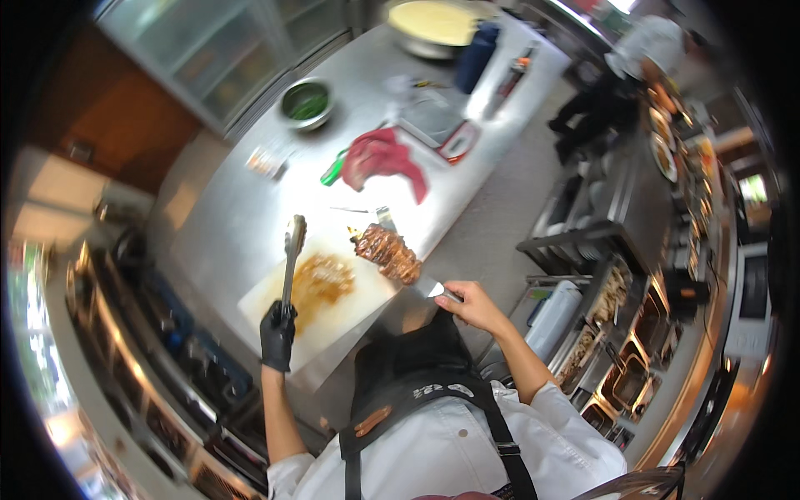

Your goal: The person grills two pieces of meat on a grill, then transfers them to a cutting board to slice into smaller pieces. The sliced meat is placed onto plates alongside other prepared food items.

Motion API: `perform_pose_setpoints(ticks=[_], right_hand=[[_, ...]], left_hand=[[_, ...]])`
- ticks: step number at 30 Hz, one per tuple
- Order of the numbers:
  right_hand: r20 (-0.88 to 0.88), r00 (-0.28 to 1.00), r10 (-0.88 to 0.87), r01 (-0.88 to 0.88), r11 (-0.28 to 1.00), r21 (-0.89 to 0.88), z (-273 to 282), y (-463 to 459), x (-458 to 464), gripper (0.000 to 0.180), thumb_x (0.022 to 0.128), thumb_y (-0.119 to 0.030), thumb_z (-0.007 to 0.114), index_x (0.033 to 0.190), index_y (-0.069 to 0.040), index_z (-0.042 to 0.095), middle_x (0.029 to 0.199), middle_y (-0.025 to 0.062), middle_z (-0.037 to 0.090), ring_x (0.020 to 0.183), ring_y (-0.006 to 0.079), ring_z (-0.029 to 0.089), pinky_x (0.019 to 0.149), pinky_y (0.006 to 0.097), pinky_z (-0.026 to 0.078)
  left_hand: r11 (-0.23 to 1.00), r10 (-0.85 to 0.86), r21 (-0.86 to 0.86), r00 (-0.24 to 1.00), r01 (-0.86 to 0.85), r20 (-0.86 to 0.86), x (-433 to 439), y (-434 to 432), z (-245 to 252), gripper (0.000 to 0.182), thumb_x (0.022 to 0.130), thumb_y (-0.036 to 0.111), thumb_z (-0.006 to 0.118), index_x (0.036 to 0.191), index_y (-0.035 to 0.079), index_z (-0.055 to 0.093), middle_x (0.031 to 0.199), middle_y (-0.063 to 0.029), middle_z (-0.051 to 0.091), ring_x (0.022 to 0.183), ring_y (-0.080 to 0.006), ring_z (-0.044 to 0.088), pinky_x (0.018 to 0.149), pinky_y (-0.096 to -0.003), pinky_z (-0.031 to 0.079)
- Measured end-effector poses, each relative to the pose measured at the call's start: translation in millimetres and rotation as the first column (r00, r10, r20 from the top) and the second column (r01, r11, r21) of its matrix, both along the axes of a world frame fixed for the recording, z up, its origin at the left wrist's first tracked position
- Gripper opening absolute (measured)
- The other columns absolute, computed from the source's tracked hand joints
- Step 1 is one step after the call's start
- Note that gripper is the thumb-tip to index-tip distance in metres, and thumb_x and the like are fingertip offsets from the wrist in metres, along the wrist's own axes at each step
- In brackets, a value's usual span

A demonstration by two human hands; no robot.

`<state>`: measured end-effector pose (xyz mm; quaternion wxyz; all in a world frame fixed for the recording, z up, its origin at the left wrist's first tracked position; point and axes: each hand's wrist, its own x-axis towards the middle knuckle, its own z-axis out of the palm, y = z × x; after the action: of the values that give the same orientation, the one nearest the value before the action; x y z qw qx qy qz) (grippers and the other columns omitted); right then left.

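Note:
My left hand (278, 335), in a black glove, grips metal tongs (290, 262) pointing away from me over the left side of a white cutting board (369, 306). Brown juices (322, 284) stain the board's middle. Bare, my right hand (470, 305) holds the handle of a knife or spatula; its metal blade (427, 285) reaches toward the browned, glazed meat (387, 253). Whether the meat rests on the blade or on the board's far right corner I cannot tell. A short metal blade (385, 219) lies just beyond the meat.
On the steel table (225, 206) are a red cloth (384, 159), a green-capped item, a kitchen scale (431, 119), a steel bowl of chopped greens (306, 105), a large round pan (431, 25) and bottles. A co-worker (644, 56) bends over a counter at the upper right; food pans line the right.

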<state>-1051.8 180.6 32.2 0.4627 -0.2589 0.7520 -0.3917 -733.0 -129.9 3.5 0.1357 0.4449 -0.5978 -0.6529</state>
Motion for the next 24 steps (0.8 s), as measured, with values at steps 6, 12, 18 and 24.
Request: perform_pose_setpoints(ticks=[6, 12, 18, 24], right_hand=[[-0.222, 0.931, -0.291, 0.251, 0.949, -0.192, 33, 112, -83, 0.032, 0.102, -0.035, 0.071, 0.112, -0.005, 0.074, 0.071, -0.0033, 0.061, 0.055, 0.0056, 0.051, 0.047, 0.0278, 0.042], [-0.319, 0.782, -0.536, 0.542, 0.837, -0.079, 55, 219, -197, 0.036, 0.098, -0.037, 0.073, 0.101, -0.001, 0.072, 0.069, 0.0104, 0.061, 0.059, 0.0172, 0.056, 0.057, 0.038, 0.045], [-0.117, 0.625, -0.772, 0.768, 0.635, -0.086, 41, 302, -322, 0.035, 0.099, -0.035, 0.073, 0.098, 0.0, 0.072, 0.062, 0.0065, 0.058, 0.049, 0.0157, 0.055, 0.047, 0.037, 0.043], [-0.067, 0.425, -0.903, 0.893, 0.43, -0.133, 14, 348, -457, 0.03, 0.101, -0.029, 0.071, 0.098, 0.001, 0.072, 0.058, -0.0008, 0.054, 0.043, 0.0103, 0.052, 0.038, 0.0315, 0.044]], left_hand=[[0.971, -0.237, -0.041, 0.962, 0.234, -0.133, -171, 63, -30, 0.013, 0.104, 0.013, 0.061, 0.092, 0.009, 0.061, 0.07, 0.0066, 0.047, 0.053, -0.0027, 0.04, 0.048, -0.0227, 0.029], [0.873, -0.468, 0.013, 0.843, 0.488, -0.263, -358, 134, -58, 0.019, 0.106, 0.018, 0.06, 0.088, 0.01, 0.06, 0.071, 0.007, 0.048, 0.059, -0.0029, 0.042, 0.051, -0.0235, 0.03], [0.803, -0.593, -0.125, 0.803, 0.583, -0.065, -498, 188, -55, 0.018, 0.106, 0.013, 0.058, 0.089, 0.006, 0.06, 0.076, 0.0009, 0.056, 0.069, -0.0091, 0.051, 0.062, -0.0274, 0.041], [0.793, -0.606, 0.095, 0.795, 0.601, 0.034, -625, 212, -50, 0.01, 0.104, 0.008, 0.06, 0.102, 0.004, 0.068, 0.076, 0.002, 0.057, 0.06, -0.0057, 0.048, 0.055, -0.023, 0.036]])
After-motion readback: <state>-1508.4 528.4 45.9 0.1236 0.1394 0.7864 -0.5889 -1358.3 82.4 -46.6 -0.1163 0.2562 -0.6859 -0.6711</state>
